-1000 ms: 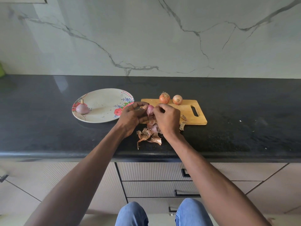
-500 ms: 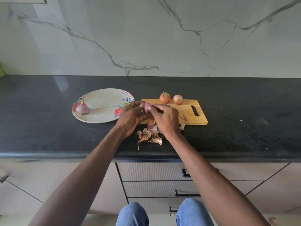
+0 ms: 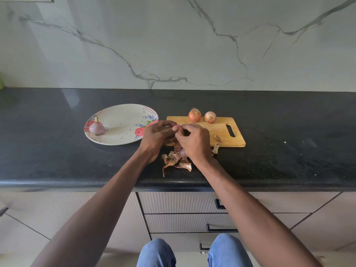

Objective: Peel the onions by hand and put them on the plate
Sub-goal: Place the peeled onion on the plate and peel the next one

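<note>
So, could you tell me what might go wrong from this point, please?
1. The onion is almost hidden between the left hand and right hand, held above the board edge; a slip could send it rolling off the counter.
2. The peels lie near the counter's front edge and could be brushed to the floor.
3. Two unpeeled onions sit loose at the board's far edge and may roll if the board is bumped.
</note>
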Demonstrator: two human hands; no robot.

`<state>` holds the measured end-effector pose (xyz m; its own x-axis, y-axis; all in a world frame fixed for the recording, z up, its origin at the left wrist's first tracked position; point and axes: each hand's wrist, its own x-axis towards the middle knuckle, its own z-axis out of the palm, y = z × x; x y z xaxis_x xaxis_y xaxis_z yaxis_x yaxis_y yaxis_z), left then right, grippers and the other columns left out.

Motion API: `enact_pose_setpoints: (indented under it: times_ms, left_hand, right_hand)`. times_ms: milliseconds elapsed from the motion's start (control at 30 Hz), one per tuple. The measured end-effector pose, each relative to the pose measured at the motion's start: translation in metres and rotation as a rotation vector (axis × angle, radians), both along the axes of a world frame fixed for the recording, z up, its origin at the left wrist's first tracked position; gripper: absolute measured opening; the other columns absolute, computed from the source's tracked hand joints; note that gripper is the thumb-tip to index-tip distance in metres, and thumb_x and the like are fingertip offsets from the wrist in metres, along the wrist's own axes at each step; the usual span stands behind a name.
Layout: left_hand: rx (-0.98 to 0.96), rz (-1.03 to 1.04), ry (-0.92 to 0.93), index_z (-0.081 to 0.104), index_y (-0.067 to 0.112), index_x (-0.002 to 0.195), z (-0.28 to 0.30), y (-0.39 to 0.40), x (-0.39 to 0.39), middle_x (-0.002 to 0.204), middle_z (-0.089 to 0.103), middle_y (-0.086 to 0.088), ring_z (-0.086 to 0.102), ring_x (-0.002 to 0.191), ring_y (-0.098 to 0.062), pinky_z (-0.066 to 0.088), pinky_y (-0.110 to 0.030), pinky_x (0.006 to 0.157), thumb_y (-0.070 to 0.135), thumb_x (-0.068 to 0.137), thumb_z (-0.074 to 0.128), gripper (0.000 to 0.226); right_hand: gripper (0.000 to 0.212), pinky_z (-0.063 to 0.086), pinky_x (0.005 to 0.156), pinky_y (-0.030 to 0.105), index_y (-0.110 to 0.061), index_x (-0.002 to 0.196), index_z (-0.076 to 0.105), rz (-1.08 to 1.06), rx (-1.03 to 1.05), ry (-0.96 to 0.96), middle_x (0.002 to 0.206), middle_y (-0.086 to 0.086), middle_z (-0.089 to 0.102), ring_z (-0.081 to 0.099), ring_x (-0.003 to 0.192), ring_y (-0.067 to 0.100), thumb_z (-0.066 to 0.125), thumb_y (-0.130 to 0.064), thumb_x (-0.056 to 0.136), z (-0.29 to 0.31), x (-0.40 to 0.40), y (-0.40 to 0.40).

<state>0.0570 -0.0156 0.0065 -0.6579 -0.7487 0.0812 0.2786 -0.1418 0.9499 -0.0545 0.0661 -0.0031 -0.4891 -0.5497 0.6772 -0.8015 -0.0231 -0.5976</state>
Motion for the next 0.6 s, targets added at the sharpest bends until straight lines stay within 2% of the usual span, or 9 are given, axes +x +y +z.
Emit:
enact_pose_setpoints:
  times_ms: [100, 233, 367, 467, 533, 600]
  left_hand:
    - [-0.026, 0.009, -0.025, 0.066, 0.001, 0.104, -0.0019, -0.0012, -0.0002, 0.1, 0.075, -0.018, 0.072, 0.091, -0.029, 0.062, -0.033, 0.075, 0.014, 0.081, 0.077, 0.029]
    - [-0.045, 0.014, -0.026, 0.064, -0.001, 0.103, -0.0012, 0.0025, -0.0011, 0.092, 0.075, -0.014, 0.073, 0.081, -0.023, 0.06, -0.028, 0.068, 0.004, 0.091, 0.07, 0.013]
    - [-0.017, 0.007, -0.006, 0.063, -0.003, 0.106, -0.0003, 0.002, 0.0005, 0.093, 0.075, -0.015, 0.074, 0.082, -0.024, 0.061, -0.029, 0.071, 0.004, 0.093, 0.067, 0.016]
    - [0.066, -0.02, 0.032, 0.063, -0.002, 0.107, 0.0009, -0.0012, 0.0006, 0.093, 0.074, -0.016, 0.074, 0.083, -0.026, 0.063, -0.035, 0.076, 0.008, 0.09, 0.066, 0.02]
    - [0.12, -0.031, 0.051, 0.061, -0.002, 0.11, 0.0017, -0.003, -0.0008, 0.096, 0.073, -0.018, 0.074, 0.085, -0.028, 0.063, -0.038, 0.081, 0.006, 0.093, 0.062, 0.018]
    - [0.167, -0.036, 0.062, 0.061, -0.002, 0.11, 0.0018, -0.0052, -0.0017, 0.096, 0.072, -0.018, 0.073, 0.085, -0.028, 0.063, -0.038, 0.083, 0.001, 0.099, 0.055, 0.013]
  right_hand:
    - [0.022, 0.034, 0.048, 0.026, -0.003, 0.064, 0.063, -0.048, 0.007, 0.069, 0.062, 0.007, 0.059, 0.047, 0.053, 0.017, 0.071, -0.011, 0.082, -0.0011, -0.0001, -0.0009]
    - [0.021, 0.031, 0.051, 0.023, -0.002, 0.066, 0.062, -0.07, 0.018, 0.106, 0.064, 0.008, 0.06, 0.043, 0.055, 0.014, 0.073, -0.008, 0.082, -0.0019, -0.0007, 0.0009]
    - [0.018, 0.041, 0.048, 0.027, 0.0, 0.072, 0.067, -0.038, 0.009, 0.104, 0.068, 0.008, 0.065, 0.054, 0.056, 0.018, 0.075, -0.011, 0.084, -0.0005, -0.0003, 0.0017]
    - [0.018, 0.051, 0.052, 0.033, -0.002, 0.08, 0.074, -0.004, -0.06, -0.054, 0.07, 0.008, 0.071, 0.063, 0.06, 0.022, 0.076, -0.018, 0.086, 0.0022, -0.0022, 0.0024]
    - [0.016, 0.053, 0.057, 0.031, -0.001, 0.089, 0.077, 0.003, -0.071, -0.156, 0.078, 0.008, 0.074, 0.067, 0.066, 0.021, 0.075, -0.016, 0.086, 0.0041, -0.0025, 0.0033]
    - [0.015, 0.052, 0.061, 0.022, -0.001, 0.097, 0.077, -0.022, -0.052, -0.176, 0.086, 0.009, 0.076, 0.069, 0.072, 0.019, 0.072, -0.01, 0.087, 0.0038, -0.0034, 0.0024]
